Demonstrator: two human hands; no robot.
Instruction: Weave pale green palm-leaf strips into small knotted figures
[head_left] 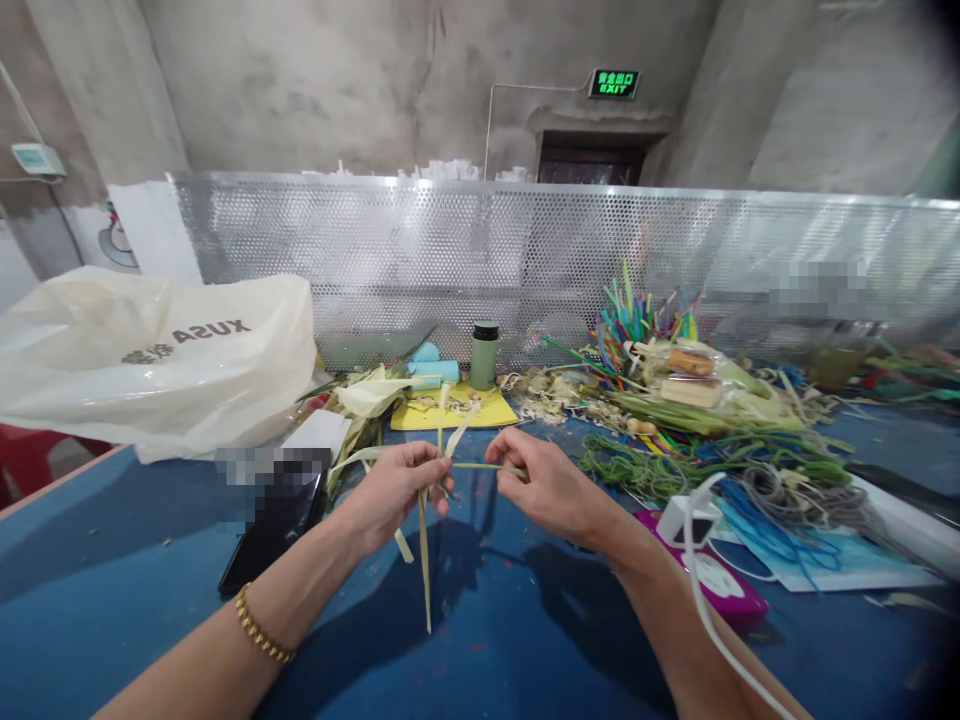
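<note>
My left hand (407,488) pinches several pale, crossing strips of dried leaf (425,570) that look like corn husk. Their ends stick out upward, to the left and down toward the table. From that crossing a narrow green strip (480,466) runs sideways to my right hand (541,482), whose curled fingers and thumb are closed on its far end. Both hands are raised above the blue table (420,670), a short gap apart. The exact crossing of the strips is partly hidden by the left fingers.
A dark tablet-like device (274,530) and a white plastic bag (157,350) lie left. Behind are a green bottle (485,357), a yellow sheet (480,408) and husk pieces (375,395). Green cords (637,465), a white charger (690,522) with cable and a purple object (731,595) lie right.
</note>
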